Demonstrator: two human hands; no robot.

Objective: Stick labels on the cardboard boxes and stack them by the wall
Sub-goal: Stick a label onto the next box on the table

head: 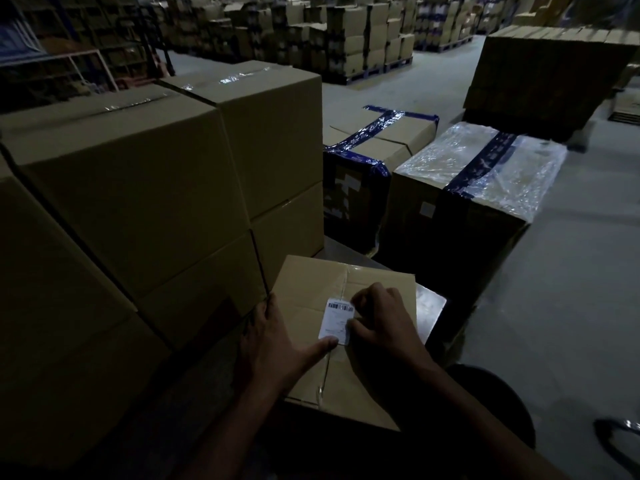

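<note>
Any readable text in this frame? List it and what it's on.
None legible.
Label on the box: barcode and print lines, too small to read.
Blue tape on the wrapped box: print too blurred.
Small stickers on the box sides: unreadable.

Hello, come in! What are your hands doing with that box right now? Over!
Left hand flat on small box, thumb pressing label. Right hand fingers curled at the label's right edge. Stacked boxes close on left, nothing blocking.

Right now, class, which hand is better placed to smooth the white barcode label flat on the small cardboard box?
The right hand: its fingers sit at the white barcode label's edge; the left hand spans the small cardboard box, steadying it.
</note>
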